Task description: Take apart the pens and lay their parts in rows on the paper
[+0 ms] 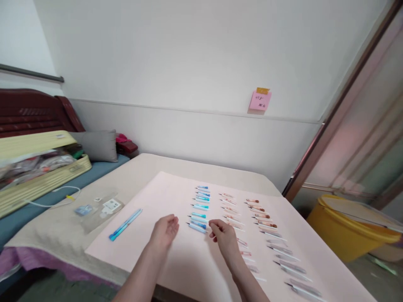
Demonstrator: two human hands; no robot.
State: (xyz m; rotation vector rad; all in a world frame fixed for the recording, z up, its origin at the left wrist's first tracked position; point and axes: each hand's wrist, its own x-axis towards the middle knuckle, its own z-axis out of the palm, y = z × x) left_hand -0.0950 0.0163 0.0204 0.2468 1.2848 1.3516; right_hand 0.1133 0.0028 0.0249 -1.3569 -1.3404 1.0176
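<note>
My left hand point(165, 230) hovers over the pale pink sheet point(147, 201) with its fingers loosely bent and nothing in it. To its right, my right hand point(224, 235) has its fingertips pinched together at the rear end of a light blue pencil-like stick point(197, 227). Whether they grip anything is hidden. That stick lies nearest me in a column of slim white sticks with dark points and blue parts point(200, 206). More columns lie to the right, one with pink parts point(229, 209), another with brown and grey parts point(262, 216). Two blue sticks point(126, 224) lie together at the sheet's left.
Clear plastic packaging point(105, 209) and a small blue packet point(83, 210) lie left of the sheet. A pale yellow case point(74, 170) stands open on the bed near a grey pillow point(97, 145). At the right is a yellow bin point(343, 230). A pink note point(260, 100) hangs on the wall.
</note>
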